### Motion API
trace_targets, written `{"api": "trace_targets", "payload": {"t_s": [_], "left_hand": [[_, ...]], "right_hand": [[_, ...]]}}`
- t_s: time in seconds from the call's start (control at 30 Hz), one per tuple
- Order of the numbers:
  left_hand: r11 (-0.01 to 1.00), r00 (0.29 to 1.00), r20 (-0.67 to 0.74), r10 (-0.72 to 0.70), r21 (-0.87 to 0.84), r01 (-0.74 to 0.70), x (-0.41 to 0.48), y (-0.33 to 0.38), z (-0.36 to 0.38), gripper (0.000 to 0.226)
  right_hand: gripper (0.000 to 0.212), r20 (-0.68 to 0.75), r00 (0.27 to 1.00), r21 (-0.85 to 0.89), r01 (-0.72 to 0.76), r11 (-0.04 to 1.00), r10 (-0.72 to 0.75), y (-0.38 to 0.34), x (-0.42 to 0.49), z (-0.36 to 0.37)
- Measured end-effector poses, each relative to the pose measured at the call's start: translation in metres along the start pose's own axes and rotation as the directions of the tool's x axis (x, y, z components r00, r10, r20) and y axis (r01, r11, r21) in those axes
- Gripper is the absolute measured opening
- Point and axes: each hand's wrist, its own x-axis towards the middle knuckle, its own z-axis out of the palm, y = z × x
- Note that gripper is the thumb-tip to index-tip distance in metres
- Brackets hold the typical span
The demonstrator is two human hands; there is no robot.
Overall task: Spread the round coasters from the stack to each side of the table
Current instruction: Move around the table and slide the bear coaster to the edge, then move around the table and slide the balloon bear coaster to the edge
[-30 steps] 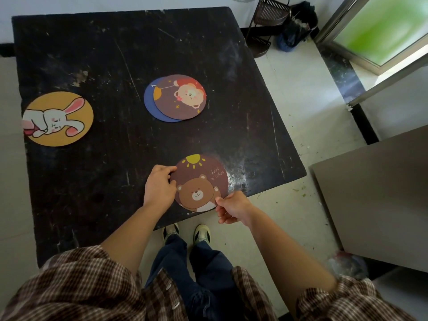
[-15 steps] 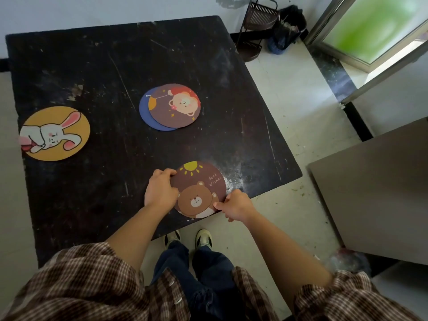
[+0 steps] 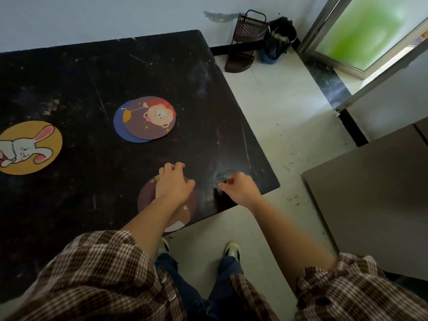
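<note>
On the black table [image 3: 69, 77] a brown bear coaster [image 3: 146, 198] lies flat at the near edge, mostly covered by my left hand [image 3: 173, 185] and forearm. That hand rests over it with fingers loosely bent, gripping nothing. My right hand [image 3: 238, 187] hovers to the right of the coaster near the table's near right corner, fingers curled and empty. The remaining stack sits mid-table: a brown lion coaster [image 3: 150, 119] on top of a blue coaster [image 3: 119, 127]. A yellow rabbit coaster [image 3: 27, 147] lies at the left side.
A dark wire rack [image 3: 247, 40] and a dark bag [image 3: 278, 40] stand on the floor past the table's far right corner. A glass door [image 3: 370, 31] is at the right. A grey panel [image 3: 370, 193] sits close to the table's right side.
Both hands have let go of the bear coaster, which now lies at the near edge. My left hand has moved over it and my right hand has drawn away to the right.
</note>
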Motion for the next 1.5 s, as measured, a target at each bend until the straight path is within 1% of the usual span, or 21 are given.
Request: {"api": "trace_targets", "payload": {"t_s": [0.07, 0.27, 0.37, 0.47, 0.57, 0.67, 0.9, 0.97, 1.07, 1.23, 1.4, 1.5], "left_hand": [[1.000, 0.999, -0.032, -0.006, -0.004, 0.005, 0.001, 0.024, 0.014, 0.052], [0.996, 0.994, -0.077, -0.072, -0.060, 0.068, 0.003, 0.108, 0.058, 0.051], [0.994, 0.994, -0.086, -0.060, -0.092, 0.052, 0.007, 0.151, 0.073, 0.052], [0.995, 0.994, -0.093, -0.054, -0.083, 0.046, 0.014, 0.182, 0.081, 0.051], [0.996, 0.991, -0.113, -0.069, -0.064, 0.062, 0.032, 0.202, 0.082, 0.050], [0.994, 0.983, -0.150, -0.102, -0.062, 0.094, 0.054, 0.213, 0.079, 0.048], [0.975, 0.941, -0.259, -0.219, -0.094, 0.202, 0.119, 0.229, 0.063, 0.048], [0.959, 0.919, -0.278, -0.280, -0.117, 0.257, 0.136, 0.230, 0.055, 0.048], [0.916, 0.873, -0.283, -0.397, -0.182, 0.358, 0.155, 0.230, 0.047, 0.050], [0.827, 0.794, -0.244, -0.556, -0.256, 0.500, 0.171, 0.229, 0.036, 0.053], [0.715, 0.688, -0.222, -0.691, -0.346, 0.607, 0.181, 0.230, 0.030, 0.055], [0.627, 0.595, -0.219, -0.773, -0.405, 0.665, 0.187, 0.234, 0.029, 0.056]], "right_hand": [[0.025, -0.023, 0.999, -0.010, 0.037, 0.999, -0.037, 0.018, 0.008, -0.017], [0.026, -0.020, 0.988, -0.103, 0.151, 0.983, -0.154, 0.080, 0.036, -0.080], [0.039, -0.020, 0.985, -0.164, 0.168, 0.972, -0.173, 0.106, 0.049, -0.113], [0.051, -0.014, 0.982, -0.219, 0.181, 0.959, -0.189, 0.120, 0.064, -0.138], [0.056, -0.002, 0.977, -0.276, 0.203, 0.939, -0.212, 0.123, 0.084, -0.160], [0.058, 0.035, 0.965, -0.342, 0.255, 0.904, -0.259, 0.115, 0.111, -0.178], [0.061, 0.109, 0.923, -0.493, 0.372, 0.787, -0.369, 0.066, 0.188, -0.205], [0.060, 0.138, 0.914, -0.512, 0.396, 0.762, -0.382, 0.050, 0.207, -0.206], [0.058, 0.206, 0.875, -0.566, 0.472, 0.676, -0.438, 0.030, 0.233, -0.207], [0.056, 0.299, 0.807, -0.600, 0.574, 0.558, -0.509, -0.005, 0.271, -0.216], [0.061, 0.416, 0.702, -0.573, 0.696, 0.433, -0.579, -0.039, 0.300, -0.215], [0.058, 0.495, 0.622, -0.537, 0.768, 0.349, -0.607, -0.054, 0.315, -0.216]]}}
